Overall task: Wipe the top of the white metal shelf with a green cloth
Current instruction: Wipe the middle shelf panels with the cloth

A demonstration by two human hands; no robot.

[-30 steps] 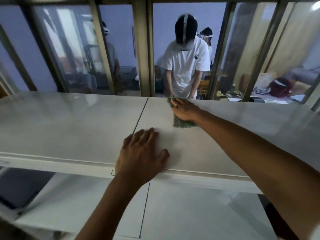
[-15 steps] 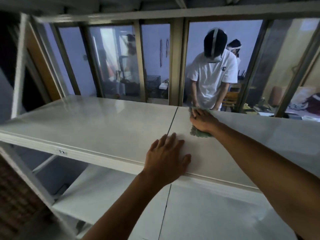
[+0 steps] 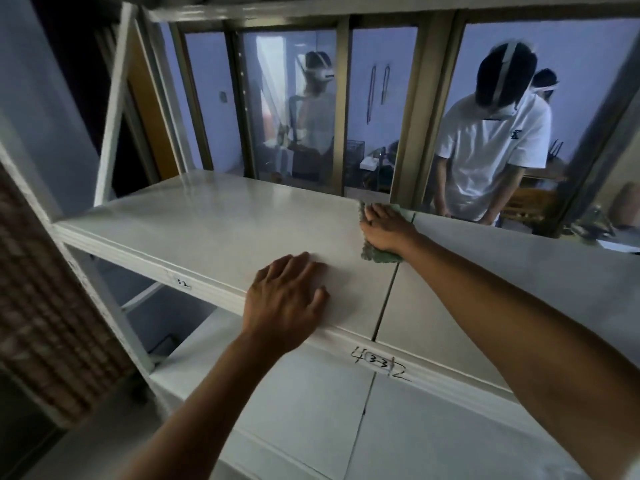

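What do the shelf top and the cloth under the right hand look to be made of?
Shelf top: looks like painted sheet metal, smooth semi-gloss white; it shows soft window reflections and a thin straight seam between panels. Green cloth: seems a soft, napped fabric, perhaps microfibre; its edge looks fuzzy and it bunches under the right hand.

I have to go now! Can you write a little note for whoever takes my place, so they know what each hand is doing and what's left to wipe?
Right hand: pressed flat on the green cloth, far side of the shelf top, right by the seam between the two panels.
Left hand: empty, palm down on the near edge, steadying.
Done: cannot tell from the picture which parts are already wiped; no streaks show.
Left: to be safe, sweep the cloth over both panels, the long left one and the right one, out to the edges.
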